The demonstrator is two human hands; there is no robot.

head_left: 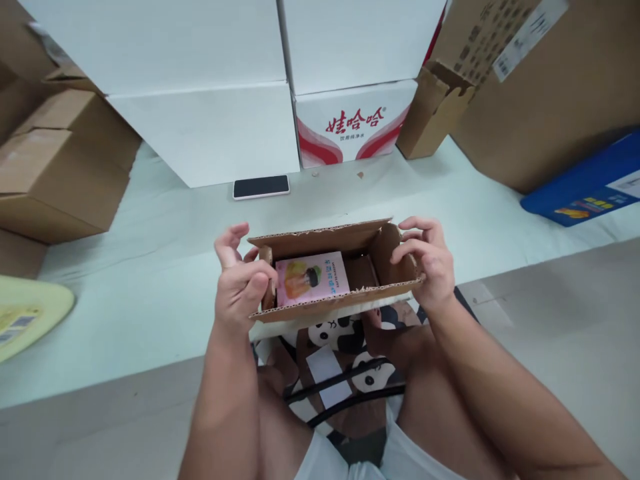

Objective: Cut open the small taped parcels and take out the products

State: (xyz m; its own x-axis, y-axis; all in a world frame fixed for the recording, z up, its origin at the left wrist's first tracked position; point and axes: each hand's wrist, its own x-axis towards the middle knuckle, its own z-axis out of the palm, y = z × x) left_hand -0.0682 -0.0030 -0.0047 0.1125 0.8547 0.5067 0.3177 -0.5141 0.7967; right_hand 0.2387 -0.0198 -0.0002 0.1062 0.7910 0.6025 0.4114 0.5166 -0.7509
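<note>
An open cardboard box [330, 310] sits at the front edge of the table between my two hands. Inside it, toward the left, lies a small pink printed packet [313, 277] with a picture and lettering; brown cardboard shows to its right. My left hand [243, 280] grips the box's left end, thumb and fingers closed about the wall. At the right end, my right hand [427, 260] has its fingers curled over the rim, closed on the box. The undersides of both hands' grips are partly hidden.
A phone [261, 187] lies behind the box, before white cartons [350, 127]. Brown boxes [65, 167] stand left, with a pale yellow bottle [33, 313] nearer. Right are a small open carton [433, 110] and a blue package [585, 187]. A panda-print bag [345, 333] is below the table edge.
</note>
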